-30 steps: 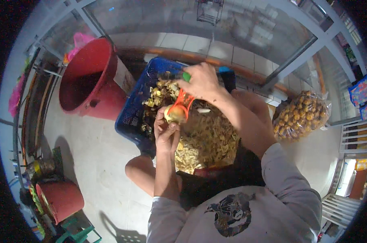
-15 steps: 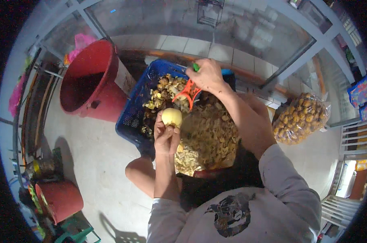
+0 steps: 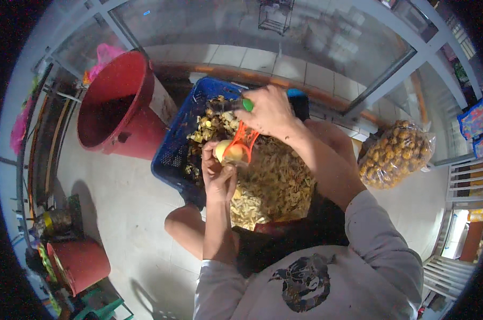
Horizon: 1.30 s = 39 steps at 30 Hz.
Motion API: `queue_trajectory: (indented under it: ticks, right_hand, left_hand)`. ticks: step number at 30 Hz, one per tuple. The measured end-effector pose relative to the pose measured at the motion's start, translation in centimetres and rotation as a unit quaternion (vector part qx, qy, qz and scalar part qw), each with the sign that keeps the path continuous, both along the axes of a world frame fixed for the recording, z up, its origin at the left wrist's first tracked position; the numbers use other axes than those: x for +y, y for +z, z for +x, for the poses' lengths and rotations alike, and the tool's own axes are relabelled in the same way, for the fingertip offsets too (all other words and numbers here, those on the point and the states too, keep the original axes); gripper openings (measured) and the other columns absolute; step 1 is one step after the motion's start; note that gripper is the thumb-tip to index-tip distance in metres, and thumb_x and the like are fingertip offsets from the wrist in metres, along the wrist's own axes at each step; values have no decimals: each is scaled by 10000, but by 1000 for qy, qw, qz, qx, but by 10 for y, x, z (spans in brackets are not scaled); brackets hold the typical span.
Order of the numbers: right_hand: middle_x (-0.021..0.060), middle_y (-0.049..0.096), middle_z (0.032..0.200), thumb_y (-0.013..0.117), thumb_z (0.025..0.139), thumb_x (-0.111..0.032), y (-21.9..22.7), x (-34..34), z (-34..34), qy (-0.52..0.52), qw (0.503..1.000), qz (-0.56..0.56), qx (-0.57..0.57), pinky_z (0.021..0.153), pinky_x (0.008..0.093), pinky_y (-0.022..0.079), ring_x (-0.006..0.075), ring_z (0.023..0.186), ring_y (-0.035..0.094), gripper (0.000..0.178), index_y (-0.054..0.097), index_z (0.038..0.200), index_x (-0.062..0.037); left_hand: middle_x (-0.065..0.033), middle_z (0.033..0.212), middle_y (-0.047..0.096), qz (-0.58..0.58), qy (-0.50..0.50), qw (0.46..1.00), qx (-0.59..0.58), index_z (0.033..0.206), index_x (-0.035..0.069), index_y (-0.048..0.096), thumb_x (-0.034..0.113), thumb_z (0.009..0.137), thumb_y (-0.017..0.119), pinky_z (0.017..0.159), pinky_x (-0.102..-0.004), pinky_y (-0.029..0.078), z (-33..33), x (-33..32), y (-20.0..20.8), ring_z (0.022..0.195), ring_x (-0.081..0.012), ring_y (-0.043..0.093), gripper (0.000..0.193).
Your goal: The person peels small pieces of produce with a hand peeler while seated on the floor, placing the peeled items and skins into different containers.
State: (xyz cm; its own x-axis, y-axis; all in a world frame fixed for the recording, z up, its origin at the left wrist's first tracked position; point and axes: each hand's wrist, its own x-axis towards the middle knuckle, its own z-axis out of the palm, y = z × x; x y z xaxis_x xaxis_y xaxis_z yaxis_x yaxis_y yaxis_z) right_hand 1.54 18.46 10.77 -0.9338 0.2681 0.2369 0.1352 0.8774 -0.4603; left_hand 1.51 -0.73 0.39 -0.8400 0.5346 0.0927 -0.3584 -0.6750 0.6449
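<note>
My left hand (image 3: 217, 180) grips a pale yellow, mostly peeled potato (image 3: 222, 149) from below, over the peelings. My right hand (image 3: 272, 112) is closed around a Y-shaped peeler (image 3: 249, 133) with an orange head and green handle end. The peeler's head lies against the right side of the potato and hides part of it. Under both hands is a blue plastic crate (image 3: 164, 164), with brown, lumpy tubers and scraps (image 3: 212, 128) along its left part. A broad heap of pale and brown peelings (image 3: 284, 184) lies just right of and below the potato.
A large red bucket (image 3: 150, 125) stands left of the crate, and a smaller red bucket (image 3: 84, 265) lower left. A clear bag of brown round tubers (image 3: 395, 156) sits on the tiled floor at right. Glass panels in grey frames (image 3: 353, 106) rise beyond the crate.
My right hand has brought the peeler down and left, from above the potato onto its side. My left hand still holds the potato, now tilted a little.
</note>
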Motion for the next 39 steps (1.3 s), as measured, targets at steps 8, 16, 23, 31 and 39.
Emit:
queue_trajectory:
  ticks: [8, 16, 23, 31, 39]
  right_hand:
    - [182, 574, 574, 628, 733, -301, -4, 1, -2, -27, 998, -38, 51, 604, 428, 486, 362, 587, 608, 280, 646, 705, -23]
    - [208, 641, 692, 622, 747, -377, -14, 29, -14, -109, 987, -117, 23, 681, 475, 527, 380, 667, 641, 350, 648, 698, -31]
    - [178, 540, 529, 657, 701, -284, -14, 20, -10, -44, 977, 20, 206, 555, 440, 477, 365, 550, 582, 286, 611, 651, -6]
    - [214, 596, 619, 629, 742, -331, -21, 32, -16, -98, 990, -61, 87, 641, 470, 506, 398, 641, 624, 327, 624, 647, -17]
    - [194, 593, 612, 629, 742, -334, -16, 4, -5, 8, 996, -1, 88, 643, 472, 484, 401, 650, 591, 323, 624, 696, -15]
  left_hand:
    - [-84, 1127, 576, 39, -11, 999, -5, 1222, 85, 460, 157, 732, 793, 884, -353, 470, 1, -1, 0, 1016, -229, 563, 597]
    - [-89, 1165, 582, 168, -81, 976, -112, 1262, 13, 439, 109, 722, 797, 1013, -382, 424, 2, 3, 2, 1118, -233, 558, 656]
    - [-154, 1253, 532, 137, -27, 986, -87, 1324, -48, 387, 129, 773, 738, 1036, -368, 411, 3, 8, -5, 1170, -278, 525, 677]
    - [-117, 1272, 532, 39, 21, 998, -42, 1283, -28, 483, 80, 813, 704, 1043, -433, 424, -15, -3, 6, 1150, -297, 551, 531]
    - [-73, 1097, 630, -161, 18, 977, 136, 1205, -31, 549, 35, 699, 802, 915, -306, 462, -7, -9, 18, 995, -160, 595, 570]
